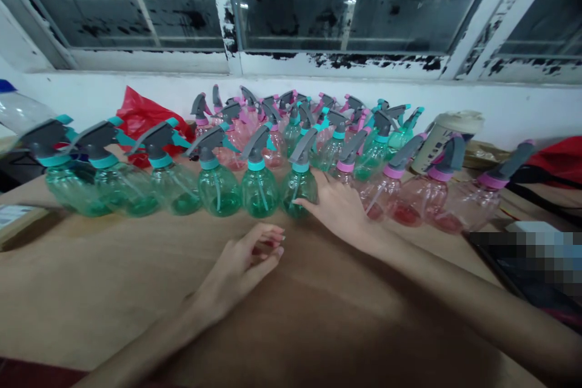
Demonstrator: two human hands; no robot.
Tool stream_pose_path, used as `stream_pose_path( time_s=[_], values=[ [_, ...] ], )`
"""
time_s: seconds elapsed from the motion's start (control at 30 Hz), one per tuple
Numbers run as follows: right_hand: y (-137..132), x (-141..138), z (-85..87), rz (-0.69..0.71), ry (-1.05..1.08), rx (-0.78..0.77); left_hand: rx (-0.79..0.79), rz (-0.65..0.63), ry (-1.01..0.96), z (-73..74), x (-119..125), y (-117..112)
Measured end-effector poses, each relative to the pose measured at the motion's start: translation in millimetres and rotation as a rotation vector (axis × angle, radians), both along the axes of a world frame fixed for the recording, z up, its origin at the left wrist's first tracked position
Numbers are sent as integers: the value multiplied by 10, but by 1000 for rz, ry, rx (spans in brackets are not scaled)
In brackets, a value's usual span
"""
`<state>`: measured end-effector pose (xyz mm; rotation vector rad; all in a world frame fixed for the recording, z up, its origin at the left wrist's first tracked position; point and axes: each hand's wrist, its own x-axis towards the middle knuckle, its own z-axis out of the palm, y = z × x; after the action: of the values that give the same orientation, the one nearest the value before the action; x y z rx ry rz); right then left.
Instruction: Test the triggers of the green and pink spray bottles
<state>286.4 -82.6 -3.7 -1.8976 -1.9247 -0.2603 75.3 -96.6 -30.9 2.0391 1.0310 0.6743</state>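
Head view: brown table [136,279] w/ many transp. spray bottles, front row + group behind.
R hand: R hand [343,203] is at the green bottle [294,186], thumb across its front, other fingers on its R/far side, partly hidden; grip is narrow, closed around this bottle.
Green bottle: stands upright on table, approx. mid of front row, last green one before the pink; grey trigger head [304,147], turquoise collar.
L hand: L hand [250,254] is over the table, near side of row; fingers bent, moderate gap to thumb, nothing seen in them.
Front row: five other green bottles [219,191] on L side, four pink bottles [418,197] on R side, pink collars.
Behind: rear bottles [334,148], pink + green mixed, close together; red bag [136,112] to their L, white container [448,139] to their R.
Back: white wall [159,88], below dark windows [136,6].
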Motion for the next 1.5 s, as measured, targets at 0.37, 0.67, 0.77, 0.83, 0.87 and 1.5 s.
stream_pose_path(
  time_s=[0.37, 0.67, 0.77, 0.83, 0.87, 1.5],
  values=[
    [-364, 535, 18, -11, 144, 271, 327, 284, 426, 417, 584, 322],
    [-212, 655, -52, -121, 205, 171, 394, 322, 591, 336, 810, 520],
    [-170, 654, -58, -171, 226, 117, 396, 317, 604, 324, 828, 538],
    [-160, 674, -74, -189, 217, 100, 394, 307, 605, 318, 846, 541],
    [-160, 689, -85, -194, 208, 100, 393, 302, 604, 316, 858, 541],
    [-130, 808, -73, -245, 125, 63, 418, 358, 589, 353, 876, 531]
  ],
)
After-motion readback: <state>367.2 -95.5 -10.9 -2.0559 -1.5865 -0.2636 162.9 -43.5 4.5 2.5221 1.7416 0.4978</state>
